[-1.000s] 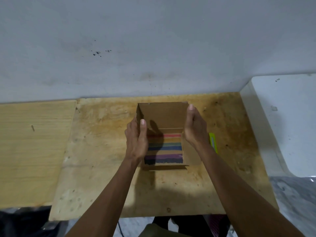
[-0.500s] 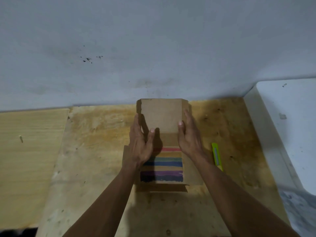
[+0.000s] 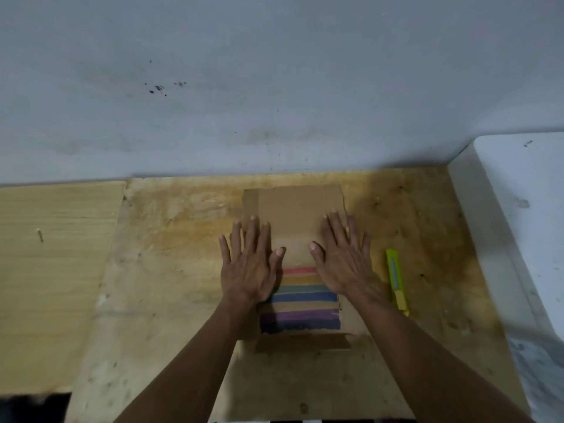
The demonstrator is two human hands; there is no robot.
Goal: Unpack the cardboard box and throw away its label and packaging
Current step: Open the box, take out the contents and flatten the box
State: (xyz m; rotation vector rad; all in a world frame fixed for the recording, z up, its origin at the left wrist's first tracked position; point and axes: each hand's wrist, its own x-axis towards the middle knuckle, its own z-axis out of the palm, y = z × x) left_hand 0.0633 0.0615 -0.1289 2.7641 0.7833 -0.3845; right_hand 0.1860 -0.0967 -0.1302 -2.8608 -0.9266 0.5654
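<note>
Both palms are down flat! The left hand (image 3: pixel 248 270) and right hand (image 3: pixel 343 261) lie splayed, fingers apart, gripping nothing, pressing on the cardboard box (image 3: pixel 297 215), which lies flattened near the far edge of the surface (image 3: pixel 171 270), coloured stripes facing up. A green utility knife (image 3: pixel 396 282) sits just beside the right hand. That board looks light and stiff, likely springy at the creases; pinching it by a side edge seems best.
</note>
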